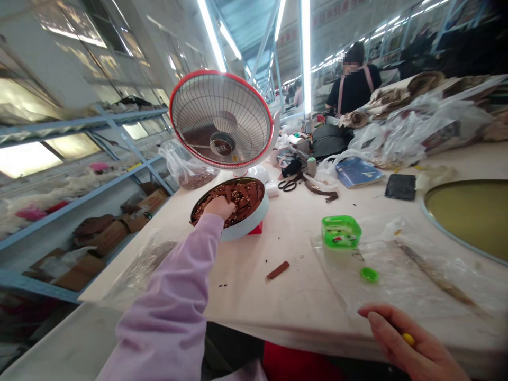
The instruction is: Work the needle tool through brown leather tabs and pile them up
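Note:
My left hand reaches out in a lilac sleeve into a round shallow tray heaped with brown strips. Its fingers are curled down among the strips and hidden, so what they grip does not show. My right hand rests at the near table edge, fingers folded around a small yellow object. One loose brown strip lies on the table between my hands. A clear plastic sheet lies just beyond my right hand.
A red-rimmed round heater stands behind the tray. A green box, a green cap, scissors, a blue booklet, a black pouch and a large round tray lie on the table. A person in a black top works beyond. Shelves run along the left.

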`<state>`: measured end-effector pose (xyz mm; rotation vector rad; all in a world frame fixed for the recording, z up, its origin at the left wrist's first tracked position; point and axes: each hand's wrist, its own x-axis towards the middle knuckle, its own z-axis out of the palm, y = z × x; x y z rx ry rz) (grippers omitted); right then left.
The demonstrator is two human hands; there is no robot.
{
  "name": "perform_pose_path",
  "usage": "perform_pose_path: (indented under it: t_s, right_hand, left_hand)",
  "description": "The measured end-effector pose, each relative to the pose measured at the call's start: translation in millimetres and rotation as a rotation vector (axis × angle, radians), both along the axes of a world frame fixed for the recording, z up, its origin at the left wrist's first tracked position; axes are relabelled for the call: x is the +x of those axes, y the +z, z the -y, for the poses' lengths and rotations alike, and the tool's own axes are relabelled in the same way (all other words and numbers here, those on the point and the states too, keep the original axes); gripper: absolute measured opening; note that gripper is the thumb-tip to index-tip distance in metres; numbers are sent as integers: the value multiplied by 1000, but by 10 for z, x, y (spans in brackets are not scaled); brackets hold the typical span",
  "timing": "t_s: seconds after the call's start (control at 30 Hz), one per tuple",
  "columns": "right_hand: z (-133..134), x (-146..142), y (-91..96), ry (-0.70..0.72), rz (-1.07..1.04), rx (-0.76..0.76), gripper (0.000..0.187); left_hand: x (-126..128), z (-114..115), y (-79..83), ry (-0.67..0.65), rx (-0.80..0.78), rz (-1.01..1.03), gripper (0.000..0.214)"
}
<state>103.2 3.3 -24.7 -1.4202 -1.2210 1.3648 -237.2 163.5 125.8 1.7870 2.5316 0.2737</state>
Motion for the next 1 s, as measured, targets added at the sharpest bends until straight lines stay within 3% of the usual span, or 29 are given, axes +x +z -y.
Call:
perform_pose_path:
  t_s: [0.1, 0.17, 0.27, 0.33, 0.47, 0.6, 0.7, 0.83, 1.0]
  right_hand:
    - [51, -83, 191, -38, -40, 57, 36]
    - [72, -133, 338, 38, -114, 102, 36]
    - [99, -150, 486, 117, -242, 180, 35]
    - [134, -125, 503, 117, -220, 185, 27]
    - [242, -22, 413, 37, -205, 138, 24]
    - [323, 43, 364, -17, -196, 113, 26]
    - [368, 44, 381, 28, -228, 118, 24]
    - [410, 43, 351, 121, -211, 139, 19]
    - [384, 56, 257, 81, -94, 191, 14]
  left_hand:
    - [429, 555, -45, -200, -1, 224, 24]
    - [824, 951, -230, -447, -91, 752, 17]
    - [1385, 1466, -544, -596, -318, 1164, 16]
    - [1651, 1688, -697, -598, -380, 1316, 18]
    - [1907, 1890, -882, -441, -330, 1613, 26]
    - [2009, 2007, -977, -330, -259, 1673, 29]
    - [2058, 2055, -1010, -280, -194, 1621, 28]
    - [2084, 2064, -1054, -247, -131, 1559, 26]
    - [2114, 2111, -1129, -252, -96, 1484, 21]
